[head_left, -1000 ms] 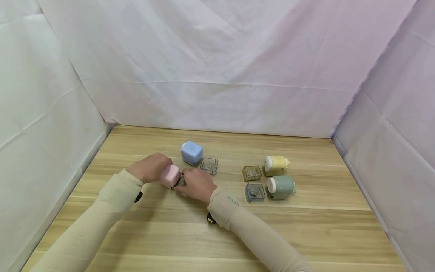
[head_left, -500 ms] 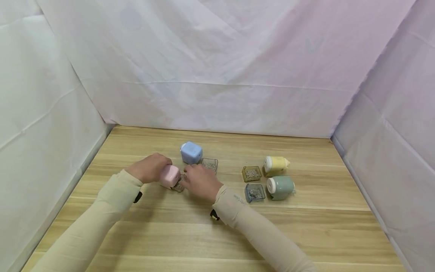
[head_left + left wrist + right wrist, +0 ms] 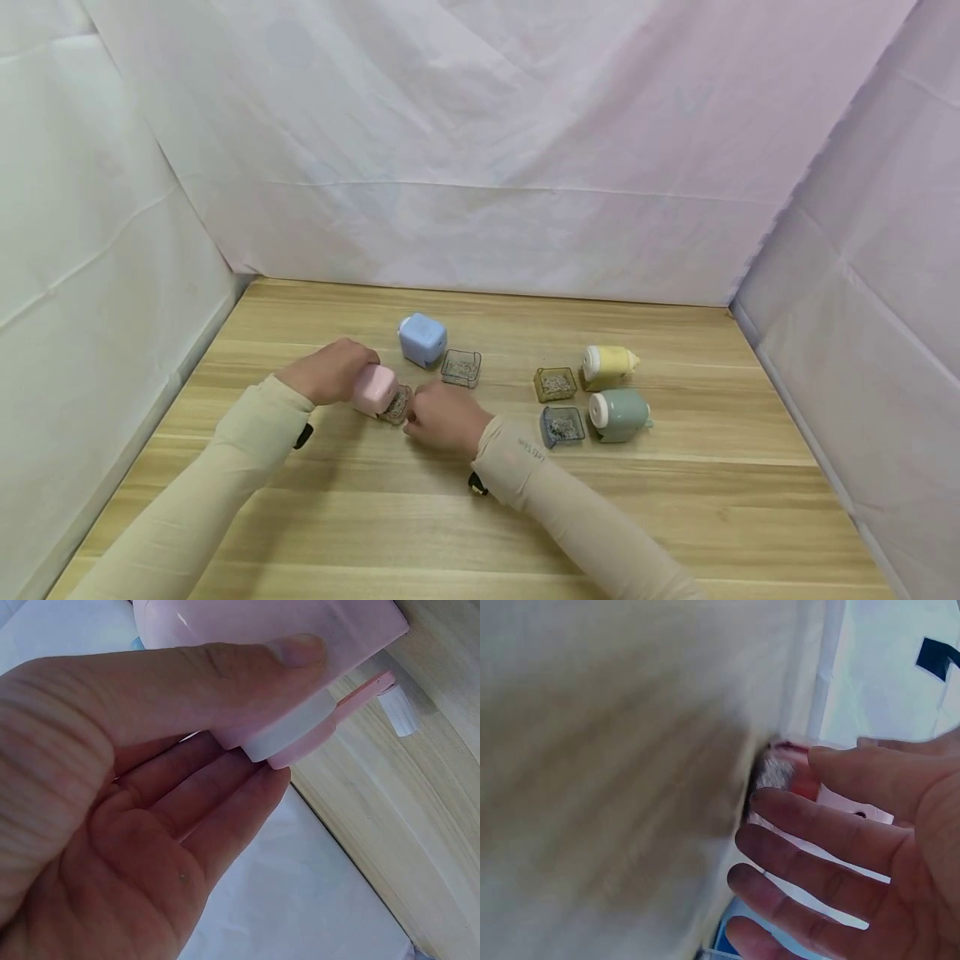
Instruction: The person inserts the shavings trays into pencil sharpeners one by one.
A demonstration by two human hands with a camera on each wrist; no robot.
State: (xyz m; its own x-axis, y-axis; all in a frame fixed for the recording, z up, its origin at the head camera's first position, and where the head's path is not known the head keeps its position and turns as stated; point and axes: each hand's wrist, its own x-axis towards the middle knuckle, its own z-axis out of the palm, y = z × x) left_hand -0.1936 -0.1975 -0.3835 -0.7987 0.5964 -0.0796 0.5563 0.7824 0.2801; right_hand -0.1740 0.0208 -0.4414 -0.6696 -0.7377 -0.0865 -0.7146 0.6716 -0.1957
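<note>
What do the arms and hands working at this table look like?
A person's left hand and right hand are bare. Both sleeves are long and cream; the right one bears small dark lettering. A small black piece shows at the underside of each.

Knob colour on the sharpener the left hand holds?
White knob, best seen in the left wrist view.

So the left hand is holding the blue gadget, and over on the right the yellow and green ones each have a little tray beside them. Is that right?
Not quite: the left hand is holding the pink gadget. The head view shows it, with the blue gadget on the table, untouched. The rest of what you said is right.
</note>
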